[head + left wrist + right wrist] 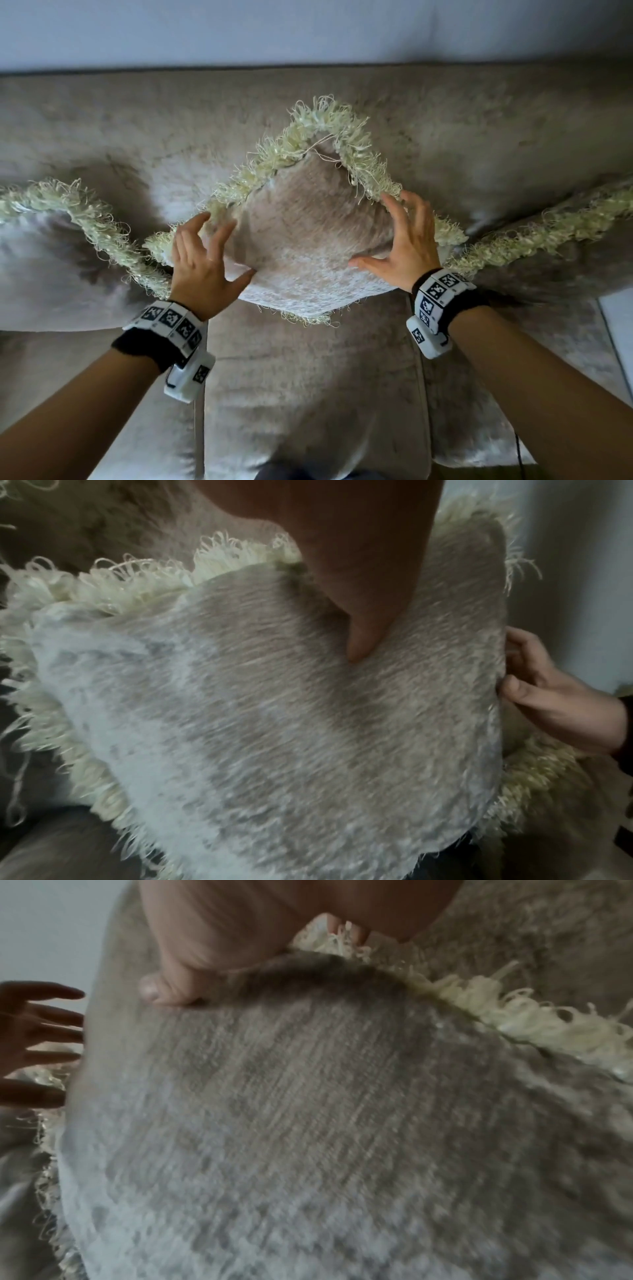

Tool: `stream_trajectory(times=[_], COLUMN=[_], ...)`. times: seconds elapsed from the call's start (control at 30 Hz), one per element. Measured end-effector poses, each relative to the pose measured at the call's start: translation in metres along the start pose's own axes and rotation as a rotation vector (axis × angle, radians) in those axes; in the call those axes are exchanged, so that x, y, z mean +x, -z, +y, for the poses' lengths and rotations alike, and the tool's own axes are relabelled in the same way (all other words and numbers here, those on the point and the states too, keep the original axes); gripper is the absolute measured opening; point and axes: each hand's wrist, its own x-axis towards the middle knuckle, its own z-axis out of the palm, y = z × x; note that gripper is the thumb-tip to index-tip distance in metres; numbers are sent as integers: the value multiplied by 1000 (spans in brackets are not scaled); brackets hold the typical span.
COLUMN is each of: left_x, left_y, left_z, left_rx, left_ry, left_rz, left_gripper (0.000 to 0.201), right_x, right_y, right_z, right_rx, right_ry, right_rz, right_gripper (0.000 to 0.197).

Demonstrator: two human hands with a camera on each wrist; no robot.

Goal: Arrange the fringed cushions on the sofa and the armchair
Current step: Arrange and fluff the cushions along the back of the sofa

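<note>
Item: fringed cushion (310, 240), standing on one corner against the sofa (308, 377) back, between two others. Left hand (202, 260) and right hand (404, 246): fingers spread, cupping its sides. Risk: released unsupported, it likely topples forward.

Beige velvet sofa (308, 377), three fringed cushions (308, 240) along its backrest

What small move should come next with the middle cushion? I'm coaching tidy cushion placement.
Probably ease the middle cushion back against the sofa backrest. The left hand and right hand flank it with spread fingers, it stands on one corner, and its neighbours, the left cushion and right cushion, already lean there.
</note>
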Motion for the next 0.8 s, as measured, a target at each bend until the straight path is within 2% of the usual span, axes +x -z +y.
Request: stream_trajectory(times=[0.07,0.13,0.2,0.27,0.53,0.8], left_x=[13,30,44,54,46,24], left_y=[4,4,3,-2,-4,48], left_z=[8,15,18,17,14,33], left_rx=[-33,-58,-93,-101,-85,-225], left_ry=[-36,-1,73,117,121,141], left_rz=[-88,-217,-323,-372,-378,-322], left_gripper=[98,119,138,146,141,139], right_x=[7,14,19,20,2,-11], right_y=[2,-3,-10,-16,-12,41], right_z=[-11,-17,-16,-14,-20,-34], right_rx=[49,47,-21,-84,-264,-170], right_ry=[-3,6,35,23,-46,18], right_rz=[-88,-155,-145,-141,-199,-171], right_gripper=[115,117,119,121,112,104])
